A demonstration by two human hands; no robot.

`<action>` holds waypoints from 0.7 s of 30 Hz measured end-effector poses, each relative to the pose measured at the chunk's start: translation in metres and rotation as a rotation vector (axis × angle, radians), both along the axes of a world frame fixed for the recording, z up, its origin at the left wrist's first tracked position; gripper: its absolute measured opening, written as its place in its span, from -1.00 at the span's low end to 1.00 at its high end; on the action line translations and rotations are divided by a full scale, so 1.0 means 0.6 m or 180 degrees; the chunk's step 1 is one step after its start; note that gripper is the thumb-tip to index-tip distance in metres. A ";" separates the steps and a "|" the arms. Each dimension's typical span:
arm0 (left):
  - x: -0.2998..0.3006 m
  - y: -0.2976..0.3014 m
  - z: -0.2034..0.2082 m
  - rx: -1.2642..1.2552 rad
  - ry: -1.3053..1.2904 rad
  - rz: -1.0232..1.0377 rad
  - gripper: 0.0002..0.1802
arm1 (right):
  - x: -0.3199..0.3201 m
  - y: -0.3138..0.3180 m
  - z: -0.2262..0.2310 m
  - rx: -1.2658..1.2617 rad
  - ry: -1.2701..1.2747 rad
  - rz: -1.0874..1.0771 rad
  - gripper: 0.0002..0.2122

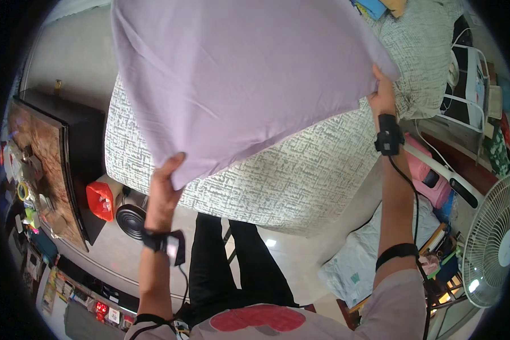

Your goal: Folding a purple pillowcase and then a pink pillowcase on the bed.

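Note:
A wide, pale lilac cloth (249, 85) is stretched out in front of me, over a bed (300, 181) with a white and grey-green patterned cover. My left hand (164, 190) is closed on its near left corner, thumb on top. Farther off to the right, my right hand (383, 96) pinches the cloth's right corner. The near edge runs slantwise between my hands, with shallow creases. Its far side passes out of view at the top.
A standing fan (496, 243) and a pink case (428, 175) are on the right. Left of the bed stand a dark cabinet (85, 136) and a bin with a red liner (101, 199). A white bag (354, 255) lies at the lower right.

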State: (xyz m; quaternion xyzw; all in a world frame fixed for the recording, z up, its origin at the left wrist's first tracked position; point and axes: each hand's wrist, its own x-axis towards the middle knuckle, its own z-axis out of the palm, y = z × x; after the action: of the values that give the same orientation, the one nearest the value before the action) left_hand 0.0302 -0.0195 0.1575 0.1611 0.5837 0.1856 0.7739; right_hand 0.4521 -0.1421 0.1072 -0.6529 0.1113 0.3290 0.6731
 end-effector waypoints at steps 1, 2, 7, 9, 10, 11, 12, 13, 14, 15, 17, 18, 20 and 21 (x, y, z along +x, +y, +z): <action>-0.001 -0.009 -0.016 -0.0363 -0.0043 -0.0059 -0.51 | -0.004 -0.017 -0.062 -0.0147 0.0122 -0.0027 -0.64; -0.026 -0.027 -0.087 -0.0380 -0.0127 -0.0008 -0.63 | -0.005 -0.041 -0.132 -0.0311 0.0220 -0.0050 -0.61; 0.007 -0.129 -0.238 0.0356 0.0182 -0.1482 -0.72 | 0.134 -0.236 -0.324 -0.1708 0.0055 0.0241 -0.62; 0.004 -0.131 -0.237 0.0139 -0.0230 -0.0991 -0.72 | 0.121 -0.251 -0.323 -0.1387 0.0168 -0.0038 -0.68; -0.020 -0.118 -0.232 0.0089 0.0422 -0.0879 -0.72 | 0.057 -0.209 -0.321 -0.1040 0.0529 -0.0145 -0.67; -0.036 -0.108 -0.220 0.0326 0.0508 -0.1015 -0.72 | 0.017 -0.178 -0.303 -0.0716 0.0806 -0.0278 -0.64; -0.038 -0.105 -0.214 0.0533 0.0483 -0.1149 -0.71 | 0.009 -0.170 -0.281 -0.0733 0.0789 -0.0277 -0.64; -0.049 -0.102 -0.224 0.0620 0.0681 -0.1369 -0.67 | -0.002 -0.158 -0.264 -0.0837 0.0420 -0.0285 -0.62; -0.063 -0.107 -0.246 0.0633 0.0674 -0.1357 -0.67 | -0.004 -0.149 -0.251 -0.0931 0.0039 -0.0293 -0.59; -0.070 -0.115 -0.278 0.0649 0.0653 -0.1118 -0.65 | 0.009 -0.150 -0.248 -0.0917 -0.0009 -0.0291 -0.59; -0.054 -0.123 -0.288 0.0523 0.0642 -0.1032 -0.58 | 0.031 -0.172 -0.249 -0.1441 -0.0385 -0.0078 -0.57; -0.050 -0.126 -0.290 0.0517 0.0619 -0.1030 -0.58 | 0.042 -0.178 -0.249 -0.1451 -0.0408 -0.0082 -0.57; -0.025 -0.123 -0.252 0.0592 0.0512 -0.1261 -0.56 | 0.044 -0.183 -0.240 -0.0767 -0.0519 0.0244 -0.61; -0.021 -0.113 -0.238 0.0626 0.0467 -0.1288 -0.55 | 0.053 -0.181 -0.229 -0.0778 -0.0516 0.0246 -0.61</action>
State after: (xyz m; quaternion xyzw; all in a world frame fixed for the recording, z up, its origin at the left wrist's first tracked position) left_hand 0.0175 -0.0873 0.0146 0.3625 0.5734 0.0705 0.7314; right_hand 0.4842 -0.2509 -0.0302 -0.7582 0.0706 0.2849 0.5822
